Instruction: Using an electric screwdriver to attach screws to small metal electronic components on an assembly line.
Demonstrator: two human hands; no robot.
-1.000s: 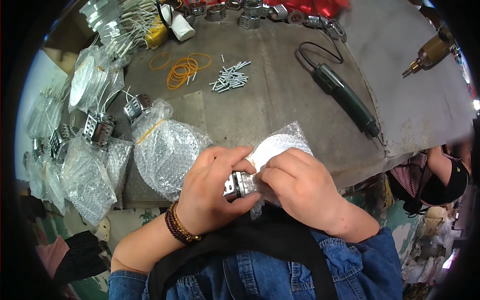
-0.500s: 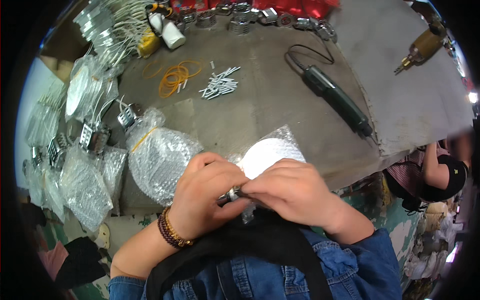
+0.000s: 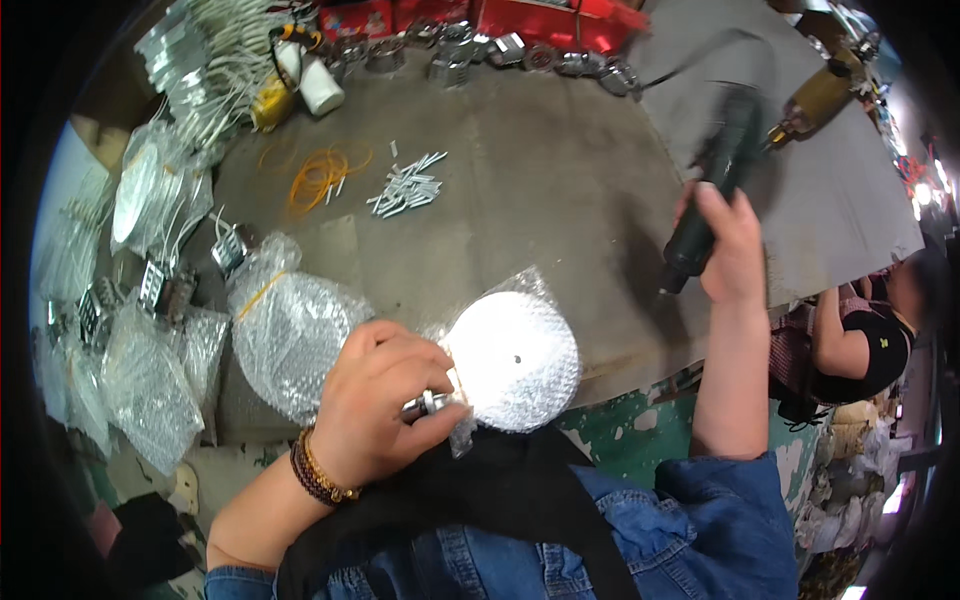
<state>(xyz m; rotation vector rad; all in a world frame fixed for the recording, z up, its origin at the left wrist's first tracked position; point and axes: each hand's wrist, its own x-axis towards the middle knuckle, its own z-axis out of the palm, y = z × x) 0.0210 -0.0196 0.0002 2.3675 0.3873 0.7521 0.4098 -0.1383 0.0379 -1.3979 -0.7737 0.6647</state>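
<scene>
Our left hand (image 3: pixel 383 392) grips a fitting (image 3: pixel 427 403) beside the disc (image 3: pixel 515 365) at the near edge of the bench (image 3: pixel 520 190); our right hand (image 3: pixel 733 245) clasps the driver (image 3: pixel 727 150).

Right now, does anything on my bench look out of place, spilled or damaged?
One fastener lies apart beyond the loose fastener pile, and a couple more sit by the orange rubber bands; they look strayed. No clear damage stands out, though the power tool in your right hand is blurred.

The round disc (image 3: pixel 500 345) shines under bumpy, clear plastic (image 3: pixel 525 414). Up-left of the disc, screws (image 3: pixel 405 188) are shiny metal; up-right, the tool (image 3: pixel 728 145) looks like plastic.
</scene>
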